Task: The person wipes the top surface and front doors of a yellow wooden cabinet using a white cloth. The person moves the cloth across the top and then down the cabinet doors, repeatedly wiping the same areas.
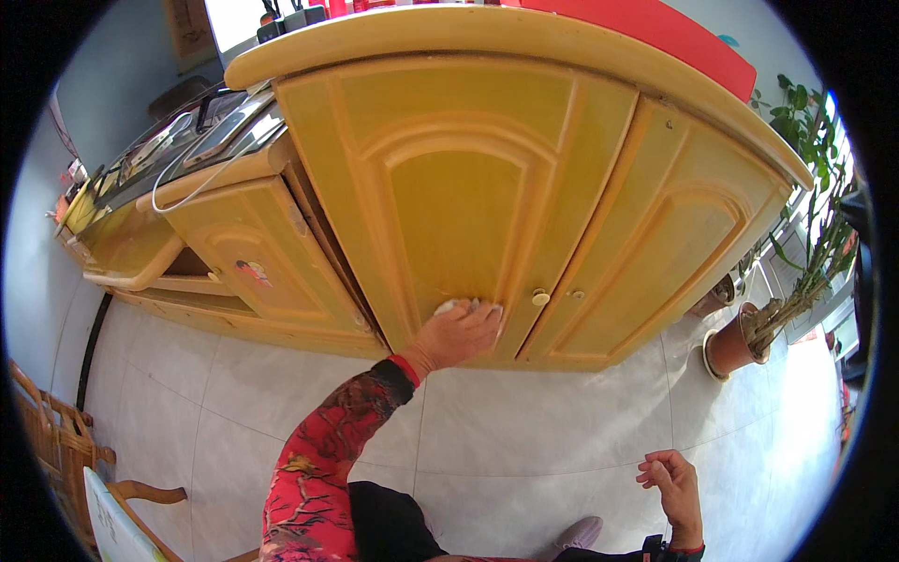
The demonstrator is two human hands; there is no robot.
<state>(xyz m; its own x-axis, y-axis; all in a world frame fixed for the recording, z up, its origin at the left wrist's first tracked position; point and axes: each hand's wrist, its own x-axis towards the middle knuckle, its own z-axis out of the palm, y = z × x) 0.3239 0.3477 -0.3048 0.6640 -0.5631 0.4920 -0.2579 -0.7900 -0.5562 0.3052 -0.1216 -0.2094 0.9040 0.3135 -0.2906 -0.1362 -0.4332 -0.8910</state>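
My left hand [460, 333] presses a crumpled white cloth [447, 307] against the lower part of a wooden cabinet door [456, 211]. Most of the cloth is hidden under my fingers. This door has an arched raised panel and a round knob [540, 297], which sits just right of my hand. Beside it, across a narrow gap, is a second cabinet door [667, 232] with its own knob [576, 294]. My right hand [672, 485] hangs above the tiled floor at the lower right, fingers loosely bent, with nothing in it.
A red box-like object [653, 35] lies on the cabinet top [491, 31]. To the left, a lower cabinet [253, 246] carries phones and a white cable [158, 190]. A potted plant [734, 344] stands on the floor at right. Wooden chair parts [63, 435] show at lower left.
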